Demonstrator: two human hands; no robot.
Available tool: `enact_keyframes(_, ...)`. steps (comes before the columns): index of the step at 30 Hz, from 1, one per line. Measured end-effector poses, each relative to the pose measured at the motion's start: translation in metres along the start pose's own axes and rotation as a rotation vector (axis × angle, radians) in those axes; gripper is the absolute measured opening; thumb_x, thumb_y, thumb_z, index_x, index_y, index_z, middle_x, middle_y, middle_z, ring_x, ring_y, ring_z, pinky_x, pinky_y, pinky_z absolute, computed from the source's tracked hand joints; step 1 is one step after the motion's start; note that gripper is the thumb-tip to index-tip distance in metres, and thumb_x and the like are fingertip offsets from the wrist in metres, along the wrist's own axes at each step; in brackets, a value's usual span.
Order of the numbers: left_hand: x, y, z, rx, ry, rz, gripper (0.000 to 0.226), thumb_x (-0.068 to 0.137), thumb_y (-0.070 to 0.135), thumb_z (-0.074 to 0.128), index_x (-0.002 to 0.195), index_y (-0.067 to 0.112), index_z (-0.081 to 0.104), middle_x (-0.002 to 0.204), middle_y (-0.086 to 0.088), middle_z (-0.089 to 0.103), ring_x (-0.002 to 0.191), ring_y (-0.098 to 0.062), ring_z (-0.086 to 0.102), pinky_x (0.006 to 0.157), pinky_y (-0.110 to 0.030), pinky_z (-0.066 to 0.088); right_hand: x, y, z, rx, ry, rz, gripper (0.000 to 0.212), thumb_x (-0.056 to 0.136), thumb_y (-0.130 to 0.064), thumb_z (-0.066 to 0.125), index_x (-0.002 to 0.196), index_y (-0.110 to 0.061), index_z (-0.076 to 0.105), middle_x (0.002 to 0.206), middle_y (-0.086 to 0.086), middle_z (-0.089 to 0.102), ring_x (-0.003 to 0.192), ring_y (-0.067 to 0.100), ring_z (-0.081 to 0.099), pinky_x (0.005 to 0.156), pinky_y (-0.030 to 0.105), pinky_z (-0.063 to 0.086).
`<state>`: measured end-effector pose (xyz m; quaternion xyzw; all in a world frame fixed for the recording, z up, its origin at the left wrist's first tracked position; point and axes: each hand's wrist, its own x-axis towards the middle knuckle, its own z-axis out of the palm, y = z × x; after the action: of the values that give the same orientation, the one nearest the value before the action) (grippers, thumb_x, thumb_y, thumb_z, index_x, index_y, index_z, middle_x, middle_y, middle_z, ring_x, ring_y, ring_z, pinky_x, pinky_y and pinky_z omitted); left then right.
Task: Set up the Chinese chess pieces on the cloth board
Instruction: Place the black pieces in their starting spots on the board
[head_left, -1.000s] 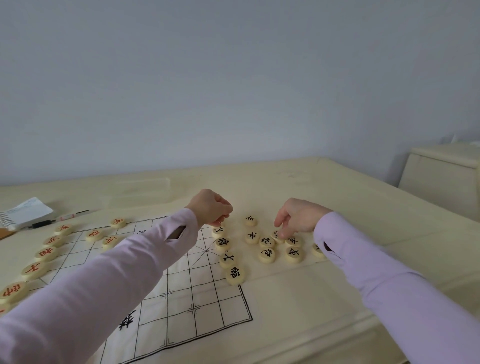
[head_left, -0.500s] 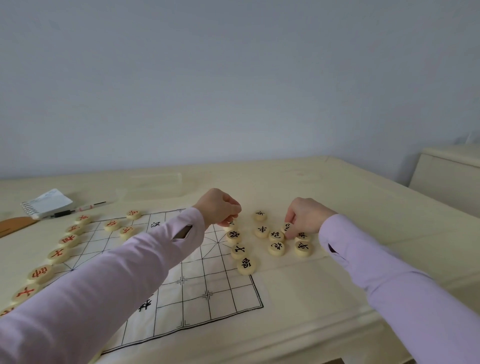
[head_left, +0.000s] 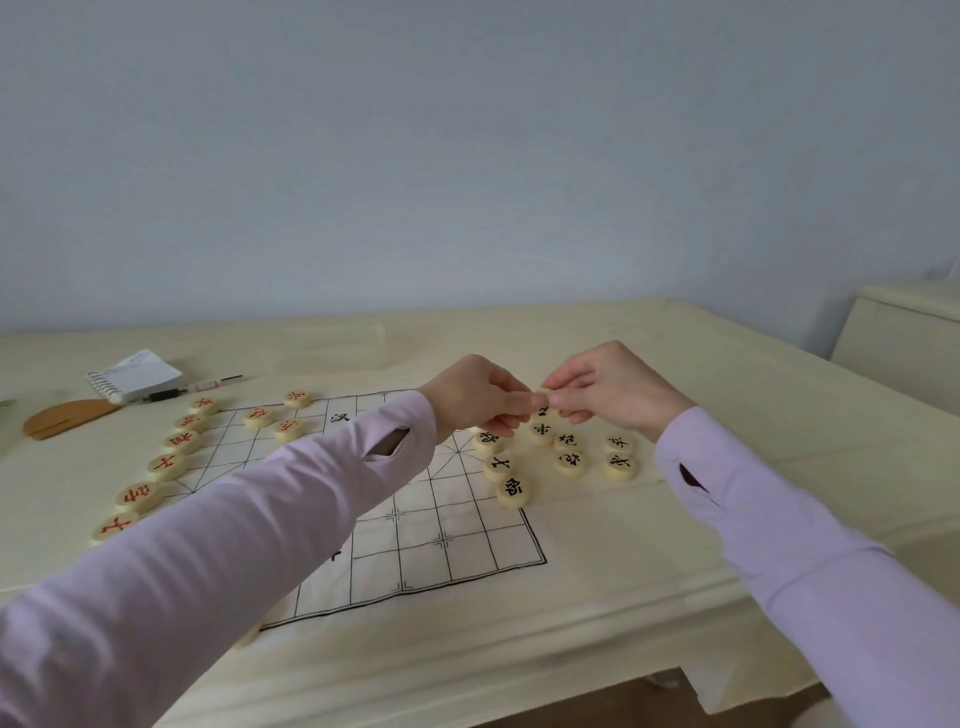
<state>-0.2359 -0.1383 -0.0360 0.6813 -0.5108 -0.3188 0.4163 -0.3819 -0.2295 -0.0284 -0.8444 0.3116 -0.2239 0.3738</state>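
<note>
The white cloth board (head_left: 441, 540) with black grid lines lies on the cream table (head_left: 727, 395). Red-lettered pieces (head_left: 166, 465) stand in a row along its left edge, with three more (head_left: 289, 428) further in. Several black-lettered pieces (head_left: 570, 460) cluster at the board's right edge and on the table beside it. Above that cluster my left hand (head_left: 475, 400) and my right hand (head_left: 613, 392) meet fingertip to fingertip. Both pinch one pale chess piece (head_left: 543, 391), which is mostly hidden by the fingers.
A spiral notebook (head_left: 135, 374), a pen (head_left: 208, 385) and a flat orange-brown object (head_left: 67, 415) lie at the table's far left. A cream cabinet (head_left: 904, 338) stands to the right. The table's front edge runs close below the board.
My right hand lifted off the black cluster and moved left, and my left hand rose to meet it. The view shifted a little.
</note>
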Motion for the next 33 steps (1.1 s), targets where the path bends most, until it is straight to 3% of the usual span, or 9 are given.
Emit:
enact_keyframes(4,-0.016,0.000,-0.004,0.000,-0.028,-0.025,0.022,0.085,0.014,0.067,0.099,-0.003,0.066,0.076,-0.006,0.062,0.064,-0.014,0.058,0.059,-0.015,0.053,-0.011,-0.009,0.006,0.063,-0.054,-0.011,0.012,0.086,-0.006,0.065,0.098,-0.004,0.067,0.068,0.003,0.064,0.057,0.007,0.061,0.058,0.014,0.052)
enact_keyframes(9,-0.036,-0.003,-0.008,-0.074,-0.087,-0.122,0.017,0.087,0.018,0.066,0.082,0.001,0.066,0.071,-0.005,0.065,0.051,-0.004,0.057,0.052,-0.013,0.050,-0.025,-0.011,0.014,0.130,-0.158,0.018,0.009,0.087,-0.004,0.063,0.096,-0.005,0.066,0.069,0.005,0.063,0.051,0.002,0.061,0.055,0.014,0.052)
enact_keyframes(12,-0.049,-0.005,-0.004,-0.051,-0.154,-0.228,0.022,0.086,0.022,0.067,0.076,0.003,0.065,0.057,0.000,0.064,0.044,-0.004,0.055,0.048,-0.013,0.050,-0.034,-0.007,0.020,0.122,-0.224,0.071,0.016,0.089,-0.003,0.060,0.102,0.003,0.066,0.070,0.005,0.062,0.050,0.002,0.059,0.052,0.014,0.051)
enact_keyframes(17,-0.061,-0.015,0.011,0.036,-0.261,-0.327,0.021,0.089,0.020,0.063,0.072,0.008,0.064,0.055,0.003,0.061,0.039,-0.002,0.051,0.042,-0.011,0.045,-0.045,0.003,0.024,0.144,-0.258,0.149,0.020,0.091,-0.004,0.057,0.106,0.008,0.063,0.072,0.007,0.063,0.047,0.001,0.059,0.050,0.014,0.050)
enact_keyframes(23,-0.059,-0.016,0.021,0.099,-0.235,-0.362,0.021,0.089,0.022,0.064,0.073,0.008,0.062,0.062,-0.001,0.055,0.035,-0.002,0.048,0.039,-0.012,0.041,-0.050,0.011,0.027,0.136,-0.266,0.206,0.022,0.093,-0.006,0.055,0.107,0.007,0.063,0.074,0.007,0.063,0.053,0.006,0.058,0.050,0.014,0.050)
enact_keyframes(28,-0.054,-0.020,0.021,0.176,-0.192,-0.382,0.028,0.084,0.026,0.069,0.063,0.011,0.058,0.043,0.005,0.052,0.039,-0.006,0.046,0.040,-0.015,0.041,-0.048,0.013,0.031,0.112,-0.281,0.218,0.022,0.094,-0.007,0.054,0.109,0.007,0.062,0.074,0.009,0.060,0.059,0.013,0.056,0.049,0.014,0.050)
enact_keyframes(33,-0.055,-0.017,0.015,0.152,-0.125,-0.344,0.029,0.087,0.026,0.066,0.065,0.010,0.055,0.046,0.004,0.049,0.037,-0.007,0.045,0.038,-0.016,0.041,-0.044,0.019,0.026,0.128,-0.136,0.193,0.009,0.092,-0.007,0.057,0.090,-0.005,0.065,0.070,0.007,0.062,0.052,0.009,0.055,0.046,0.015,0.048)
